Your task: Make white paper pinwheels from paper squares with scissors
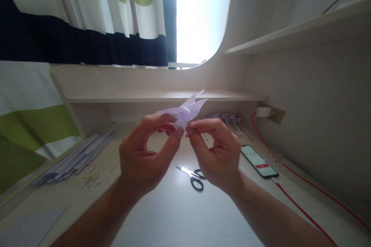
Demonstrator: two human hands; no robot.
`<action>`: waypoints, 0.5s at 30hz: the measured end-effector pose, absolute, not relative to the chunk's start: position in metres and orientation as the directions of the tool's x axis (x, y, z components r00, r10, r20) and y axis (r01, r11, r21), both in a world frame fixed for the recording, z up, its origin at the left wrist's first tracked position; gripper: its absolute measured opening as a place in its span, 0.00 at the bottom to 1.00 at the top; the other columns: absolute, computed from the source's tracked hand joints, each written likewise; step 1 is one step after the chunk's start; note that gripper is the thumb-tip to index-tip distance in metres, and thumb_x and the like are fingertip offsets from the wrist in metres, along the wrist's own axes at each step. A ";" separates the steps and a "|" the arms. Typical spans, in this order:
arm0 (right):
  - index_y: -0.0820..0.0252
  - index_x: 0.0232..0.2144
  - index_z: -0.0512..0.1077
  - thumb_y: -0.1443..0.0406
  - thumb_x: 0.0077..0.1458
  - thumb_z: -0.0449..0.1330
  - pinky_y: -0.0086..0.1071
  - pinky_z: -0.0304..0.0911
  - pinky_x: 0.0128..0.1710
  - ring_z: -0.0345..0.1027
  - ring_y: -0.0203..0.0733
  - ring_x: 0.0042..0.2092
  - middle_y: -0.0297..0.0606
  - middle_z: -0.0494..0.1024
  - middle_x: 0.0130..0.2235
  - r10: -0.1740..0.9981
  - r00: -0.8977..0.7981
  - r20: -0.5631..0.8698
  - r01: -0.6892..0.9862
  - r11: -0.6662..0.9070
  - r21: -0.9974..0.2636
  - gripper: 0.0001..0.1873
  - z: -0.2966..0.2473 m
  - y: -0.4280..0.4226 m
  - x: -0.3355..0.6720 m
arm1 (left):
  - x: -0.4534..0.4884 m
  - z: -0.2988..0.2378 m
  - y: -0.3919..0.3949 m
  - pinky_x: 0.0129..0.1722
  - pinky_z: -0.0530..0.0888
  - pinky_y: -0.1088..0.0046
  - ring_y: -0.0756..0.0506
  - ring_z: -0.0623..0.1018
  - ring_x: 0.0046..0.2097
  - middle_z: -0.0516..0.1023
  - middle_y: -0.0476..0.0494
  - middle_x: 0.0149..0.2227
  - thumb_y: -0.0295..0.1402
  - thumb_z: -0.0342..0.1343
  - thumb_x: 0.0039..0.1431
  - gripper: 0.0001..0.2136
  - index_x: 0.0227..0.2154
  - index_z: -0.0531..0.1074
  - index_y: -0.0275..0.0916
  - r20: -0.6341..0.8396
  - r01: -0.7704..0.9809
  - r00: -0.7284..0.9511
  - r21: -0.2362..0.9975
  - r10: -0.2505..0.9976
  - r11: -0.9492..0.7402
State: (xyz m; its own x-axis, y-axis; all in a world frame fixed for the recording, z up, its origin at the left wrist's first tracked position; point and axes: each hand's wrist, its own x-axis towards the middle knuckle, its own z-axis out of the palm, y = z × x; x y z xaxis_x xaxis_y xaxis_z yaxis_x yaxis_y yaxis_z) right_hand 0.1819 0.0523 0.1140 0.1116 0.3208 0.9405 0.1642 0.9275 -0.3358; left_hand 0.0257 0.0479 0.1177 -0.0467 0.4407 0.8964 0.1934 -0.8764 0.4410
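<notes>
A small folded piece of pale lilac paper (pixel 187 112), with pointed flaps sticking up to the right, is held above the desk between both hands. My left hand (pixel 146 150) pinches its left side with thumb and fingertips. My right hand (pixel 216 150) pinches its lower right part. The fingertips of the two hands nearly touch under the paper.
Black-handled scissors (pixel 191 175) lie on the desk (pixel 174 216) below the hands. A phone (pixel 259 161) on a red cable (pixel 304 212) lies at right. Paper strips (pixel 77 158) lie at left, more folded papers (pixel 227 119) at the back. A shelf and striped curtain stand behind.
</notes>
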 end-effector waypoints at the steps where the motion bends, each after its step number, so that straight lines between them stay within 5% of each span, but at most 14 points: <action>1: 0.57 0.39 0.79 0.76 0.57 0.66 0.34 0.75 0.39 0.79 0.38 0.36 0.34 0.84 0.35 0.351 0.127 0.928 0.127 0.922 -0.366 0.11 0.113 0.053 0.181 | 0.025 0.117 0.048 0.49 0.77 0.64 0.45 0.81 0.44 0.83 0.48 0.47 0.22 0.69 0.56 0.23 0.51 0.80 0.51 0.903 0.223 -0.048 0.426 0.427 -0.877; 15: 0.56 0.40 0.79 0.73 0.59 0.68 0.34 0.79 0.41 0.82 0.40 0.38 0.35 0.85 0.36 0.478 0.240 0.845 -0.103 0.878 -0.467 0.08 0.109 0.055 0.174 | 0.015 0.116 0.051 0.40 0.77 0.64 0.44 0.80 0.37 0.86 0.49 0.41 0.17 0.69 0.50 0.36 0.61 0.75 0.54 0.993 0.481 0.099 0.007 0.062 -0.877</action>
State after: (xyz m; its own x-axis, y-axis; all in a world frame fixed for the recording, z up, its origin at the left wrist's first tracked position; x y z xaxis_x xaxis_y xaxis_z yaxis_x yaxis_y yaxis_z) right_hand 0.1743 0.0546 0.1088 0.2398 0.4779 0.8450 -0.1034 0.8781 -0.4673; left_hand 0.0154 0.0513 0.1156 0.0994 0.0621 0.9931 0.4806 -0.8769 0.0067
